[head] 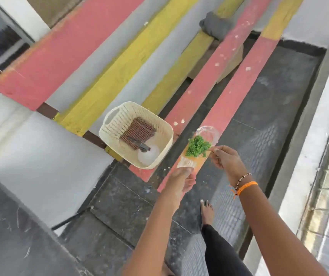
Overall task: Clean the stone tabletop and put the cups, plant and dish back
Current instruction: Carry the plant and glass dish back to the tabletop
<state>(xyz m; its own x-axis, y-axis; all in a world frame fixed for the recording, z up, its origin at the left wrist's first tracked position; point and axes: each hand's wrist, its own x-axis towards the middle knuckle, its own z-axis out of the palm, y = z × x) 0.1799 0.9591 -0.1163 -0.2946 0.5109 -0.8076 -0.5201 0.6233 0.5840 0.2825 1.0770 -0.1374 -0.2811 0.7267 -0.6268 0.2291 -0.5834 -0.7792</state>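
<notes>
A small green plant (pixel 197 146) sits in a clear glass cup (pixel 187 163), held up over the dark floor beside a pink plank. My left hand (pixel 181 181) grips the cup from below. My right hand (pixel 224 158) pinches the rim of a second clear cup (pixel 209 133) next to the plant. The dark stone tabletop (pixel 10 232) shows at the lower left, scratched and dusty. No dish is visible.
A cream plastic basket (pixel 160 134) rests on the painted steps, holding a brown checked cloth (pixel 138 132) and a white spray bottle (pixel 148 155). Pink, yellow and grey planks (pixel 119 62) slant across the view. A grey rag (pixel 214 24) lies far up. My bare foot (pixel 206 213) stands on the floor.
</notes>
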